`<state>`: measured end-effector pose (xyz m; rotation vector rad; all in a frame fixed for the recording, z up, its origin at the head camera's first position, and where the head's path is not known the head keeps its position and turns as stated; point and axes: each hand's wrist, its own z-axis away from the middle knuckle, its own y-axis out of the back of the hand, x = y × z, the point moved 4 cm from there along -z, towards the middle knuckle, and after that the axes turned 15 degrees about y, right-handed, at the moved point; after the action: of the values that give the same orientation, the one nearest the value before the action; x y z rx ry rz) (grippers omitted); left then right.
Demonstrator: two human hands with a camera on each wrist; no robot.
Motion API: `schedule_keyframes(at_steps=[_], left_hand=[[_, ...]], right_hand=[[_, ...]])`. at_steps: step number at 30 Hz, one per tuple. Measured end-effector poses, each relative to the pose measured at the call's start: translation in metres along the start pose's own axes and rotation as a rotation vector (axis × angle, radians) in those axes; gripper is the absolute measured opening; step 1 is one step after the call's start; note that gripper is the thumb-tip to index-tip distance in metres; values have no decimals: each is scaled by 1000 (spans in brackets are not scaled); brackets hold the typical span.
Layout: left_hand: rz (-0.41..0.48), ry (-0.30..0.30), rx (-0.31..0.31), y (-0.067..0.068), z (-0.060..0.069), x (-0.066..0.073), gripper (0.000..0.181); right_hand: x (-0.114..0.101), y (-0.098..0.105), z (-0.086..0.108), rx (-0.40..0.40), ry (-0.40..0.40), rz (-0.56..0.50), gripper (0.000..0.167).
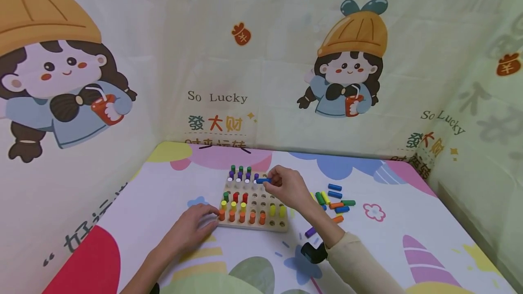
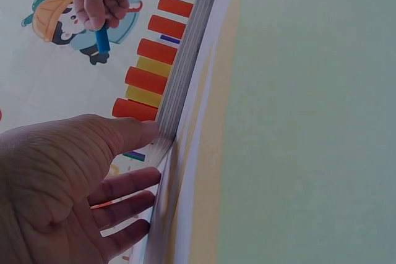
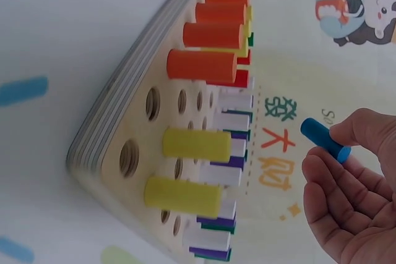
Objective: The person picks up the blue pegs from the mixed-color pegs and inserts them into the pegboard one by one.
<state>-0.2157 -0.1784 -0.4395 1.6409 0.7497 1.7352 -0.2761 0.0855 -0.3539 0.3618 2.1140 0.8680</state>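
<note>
A wooden pegboard (image 1: 253, 227) lies on the table with upright coloured pegs in rows. Orange pegs (image 1: 242, 217) line the front row, with yellow ones behind; red, white, purple and green pegs stand farther back. My right hand (image 1: 291, 188) pinches a blue peg (image 3: 325, 140) between thumb and fingertips, above the board's back right part. In the left wrist view, my left hand (image 2: 74, 177) rests its thumb against the board's front left corner, its other fingers loosely extended. Open holes (image 3: 130, 157) show at the board's right end.
Loose pegs lie right of the board: blue (image 1: 335, 187), green (image 1: 348, 203), orange (image 1: 337, 219), yellow and a purple one (image 1: 310, 232) partly by my right forearm. A patterned cloth (image 1: 392, 248) covers the table. Printed curtains (image 1: 278, 71) hang behind and at the sides.
</note>
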Motion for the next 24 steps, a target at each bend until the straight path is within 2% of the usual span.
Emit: schedule_keyframes(at_steps=[7, 24], left_hand=[[2, 23, -4, 0, 2, 2, 17], [10, 12, -6, -2, 3, 1, 17]], right_hand=[[-6, -15, -10, -12, 24, -7, 14], [-9, -38, -26, -25, 33, -28, 15]])
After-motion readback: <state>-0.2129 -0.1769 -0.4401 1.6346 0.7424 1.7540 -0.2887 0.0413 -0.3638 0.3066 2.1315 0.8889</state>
